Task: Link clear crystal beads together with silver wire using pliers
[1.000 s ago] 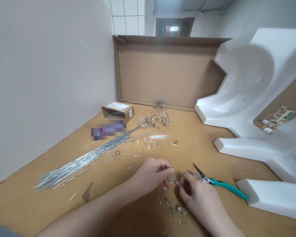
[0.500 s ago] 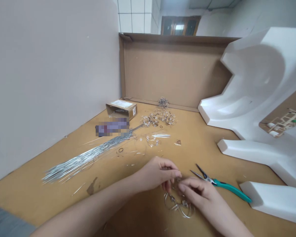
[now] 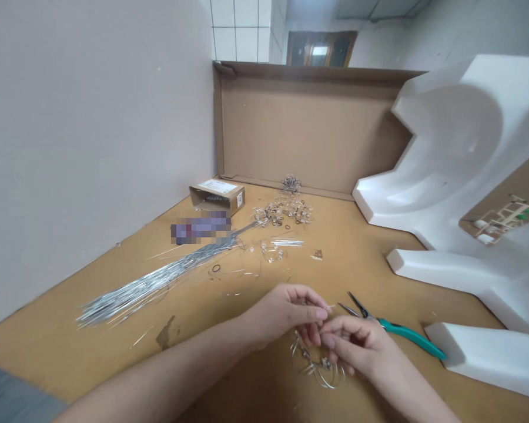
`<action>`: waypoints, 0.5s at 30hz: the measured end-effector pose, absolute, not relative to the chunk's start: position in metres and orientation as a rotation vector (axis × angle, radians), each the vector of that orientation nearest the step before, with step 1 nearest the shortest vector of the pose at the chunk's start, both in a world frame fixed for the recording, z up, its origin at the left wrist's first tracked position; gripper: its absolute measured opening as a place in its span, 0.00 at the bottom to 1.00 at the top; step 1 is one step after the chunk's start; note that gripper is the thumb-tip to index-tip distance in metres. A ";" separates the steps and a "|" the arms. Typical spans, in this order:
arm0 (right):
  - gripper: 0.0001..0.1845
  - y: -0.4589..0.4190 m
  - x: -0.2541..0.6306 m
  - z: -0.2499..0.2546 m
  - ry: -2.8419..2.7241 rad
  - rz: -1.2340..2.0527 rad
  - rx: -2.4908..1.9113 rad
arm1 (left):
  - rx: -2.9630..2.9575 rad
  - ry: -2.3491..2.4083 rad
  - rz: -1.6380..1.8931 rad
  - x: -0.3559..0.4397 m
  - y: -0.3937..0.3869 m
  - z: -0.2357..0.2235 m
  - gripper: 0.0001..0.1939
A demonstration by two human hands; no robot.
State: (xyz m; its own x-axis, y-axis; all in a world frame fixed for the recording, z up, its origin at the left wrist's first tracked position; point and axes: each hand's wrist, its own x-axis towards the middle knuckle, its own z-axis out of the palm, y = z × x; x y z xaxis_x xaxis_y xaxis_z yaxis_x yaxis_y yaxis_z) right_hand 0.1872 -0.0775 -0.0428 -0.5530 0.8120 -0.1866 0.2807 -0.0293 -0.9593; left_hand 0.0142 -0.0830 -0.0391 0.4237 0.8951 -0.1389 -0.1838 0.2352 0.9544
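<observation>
Left hand [image 3: 287, 314] above curled wires [image 3: 325, 365]

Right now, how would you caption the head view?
Left hand and right hand close together by wire loops, teal-handled pliers nearby.

The left hand [image 3: 291, 317] pinches a thin pale piece [image 3: 331, 306] between thumb and forefinger. The right hand [image 3: 361, 341] is just beside it, its grip partly hidden. Looped wirework [image 3: 328, 382] shows below the fingers. Teal-handled pliers [image 3: 412, 341] lie beyond the right hand, jaws apart. A wire bundle [image 3: 158, 280] lies left.
</observation>
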 end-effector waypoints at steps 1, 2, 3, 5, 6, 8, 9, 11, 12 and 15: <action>0.14 -0.077 0.187 -0.043 -1.787 1.597 -1.137 | 1.089 0.826 0.883 0.016 -0.084 -0.039 0.15; 0.15 -0.077 0.187 -0.044 -1.762 1.586 -1.135 | 1.109 0.826 0.905 0.017 -0.084 -0.040 0.15; 0.16 -0.076 0.187 -0.044 -1.744 1.584 -1.136 | 1.132 0.826 0.933 0.018 -0.085 -0.040 0.15; 0.17 -0.076 0.186 -0.045 -1.723 1.577 -1.136 | 1.176 0.830 0.989 0.019 -0.085 -0.041 0.15; 0.17 -0.076 0.186 -0.045 -1.719 1.553 -1.139 | 1.192 0.842 1.000 0.018 -0.085 -0.041 0.14; 0.16 -0.076 0.188 -0.044 -1.721 1.438 -1.163 | 1.220 0.888 0.980 0.017 -0.084 -0.040 0.14; 0.15 -0.076 0.189 -0.043 -1.711 1.356 -1.181 | 1.234 0.909 0.951 0.015 -0.084 -0.039 0.13; 0.14 -0.076 0.192 -0.041 -1.701 1.204 -1.216 | 1.270 0.926 0.881 0.013 -0.085 -0.038 0.13; 0.13 -0.076 0.194 -0.040 -1.719 1.146 -1.222 | 1.295 0.926 0.850 0.012 -0.085 -0.037 0.13; 0.12 -0.074 0.197 -0.040 -1.898 1.078 -1.187 | 1.457 1.010 0.782 0.012 -0.087 -0.038 0.11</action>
